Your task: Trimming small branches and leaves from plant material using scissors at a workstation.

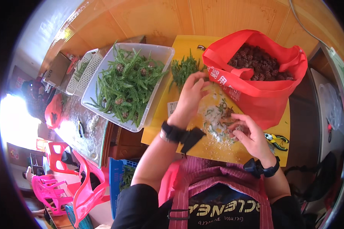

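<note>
My left hand [193, 95] is over the yellow tabletop [160, 131], its fingers bent and apart beside a bunch of green artificial pine sprigs [185, 68]. Nothing shows in it. My right hand [252, 135] is closed, thumb and fingers around a small brown pine cone [237, 128] that they partly hide. Between the hands lies a scatter of white flakes and green snippets [216, 122]. Beyond my right hand, a red fabric bag [263, 103] stands open, full of dark brown pine cones [254, 61].
A clear plastic bin [150, 105] at the left holds green sprigs with cones. Yellow-and-black pliers [278, 141] lie right of my right hand. Further left are a white basket [90, 70], a glossy table with another pair of pliers [81, 128], and pink chairs [49, 192]. A blue crate [114, 171] stands below.
</note>
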`<state>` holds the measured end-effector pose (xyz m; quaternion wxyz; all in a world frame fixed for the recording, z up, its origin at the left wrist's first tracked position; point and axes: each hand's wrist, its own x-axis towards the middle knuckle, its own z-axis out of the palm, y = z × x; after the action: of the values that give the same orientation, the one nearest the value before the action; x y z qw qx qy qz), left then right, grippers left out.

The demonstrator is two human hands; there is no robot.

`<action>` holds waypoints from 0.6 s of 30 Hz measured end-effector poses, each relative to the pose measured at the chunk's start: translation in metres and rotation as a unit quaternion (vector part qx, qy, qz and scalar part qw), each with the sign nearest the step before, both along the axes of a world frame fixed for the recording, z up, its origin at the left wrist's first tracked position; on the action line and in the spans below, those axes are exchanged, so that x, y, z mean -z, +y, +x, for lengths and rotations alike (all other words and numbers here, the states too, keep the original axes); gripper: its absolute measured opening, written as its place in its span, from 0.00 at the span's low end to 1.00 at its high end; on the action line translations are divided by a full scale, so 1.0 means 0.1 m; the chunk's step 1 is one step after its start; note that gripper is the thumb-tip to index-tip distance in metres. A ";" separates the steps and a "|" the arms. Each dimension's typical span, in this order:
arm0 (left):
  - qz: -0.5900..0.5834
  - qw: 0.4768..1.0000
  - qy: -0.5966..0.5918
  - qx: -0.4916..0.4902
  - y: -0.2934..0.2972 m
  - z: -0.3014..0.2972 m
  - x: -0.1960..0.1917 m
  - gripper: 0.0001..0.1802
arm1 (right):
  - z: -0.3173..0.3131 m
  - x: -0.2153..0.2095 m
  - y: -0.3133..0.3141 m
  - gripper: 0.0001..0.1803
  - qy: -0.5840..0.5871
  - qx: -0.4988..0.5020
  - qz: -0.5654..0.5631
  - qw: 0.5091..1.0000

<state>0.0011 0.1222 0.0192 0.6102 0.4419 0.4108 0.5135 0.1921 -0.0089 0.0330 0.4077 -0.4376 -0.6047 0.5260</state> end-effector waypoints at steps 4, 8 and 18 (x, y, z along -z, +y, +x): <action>-0.016 0.995 0.099 0.001 0.57 0.20 0.10 0.11 | 0.16 0.01 -0.14 0.24 0.022 0.018 -0.028 0.999; -0.012 0.983 0.175 0.058 0.98 0.10 0.54 0.17 | 0.23 0.00 -0.25 0.25 -0.002 0.009 -0.030 1.000; 0.150 0.915 0.375 -0.013 0.18 -0.21 -0.13 0.19 | 0.26 0.05 -0.29 0.25 -0.015 0.004 -0.024 1.000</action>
<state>-0.0200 0.1407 0.0320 0.3312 0.6832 0.5329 0.3736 0.2182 -0.0380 0.0283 0.3901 -0.4573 -0.5958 0.5326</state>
